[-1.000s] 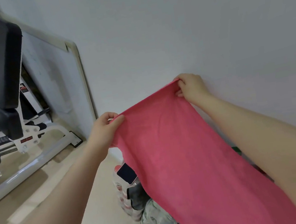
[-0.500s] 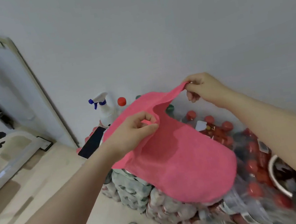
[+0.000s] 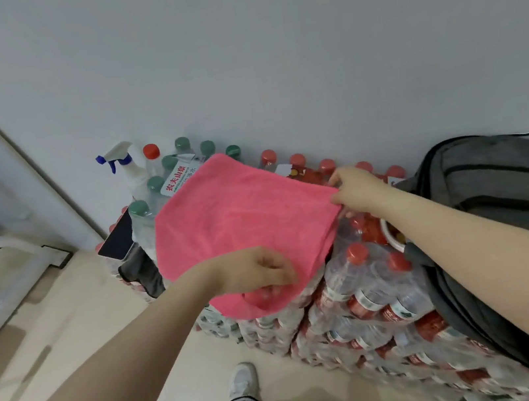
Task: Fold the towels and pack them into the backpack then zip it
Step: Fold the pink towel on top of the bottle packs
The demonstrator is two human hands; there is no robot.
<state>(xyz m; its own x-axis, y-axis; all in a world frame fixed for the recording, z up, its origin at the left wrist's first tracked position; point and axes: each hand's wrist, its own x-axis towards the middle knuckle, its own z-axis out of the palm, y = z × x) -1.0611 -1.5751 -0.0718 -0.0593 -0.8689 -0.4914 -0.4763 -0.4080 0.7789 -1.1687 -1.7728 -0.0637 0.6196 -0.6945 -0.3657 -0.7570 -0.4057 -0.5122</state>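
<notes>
I pinch the doubled pink towel (image 3: 240, 211) with my left hand (image 3: 257, 271) at its near edge and my right hand (image 3: 354, 187) at its far corner, above the water bottles (image 3: 365, 274), mid-fold; next, probably another fold before the backpack (image 3: 502, 176) beside my right fingers.
</notes>
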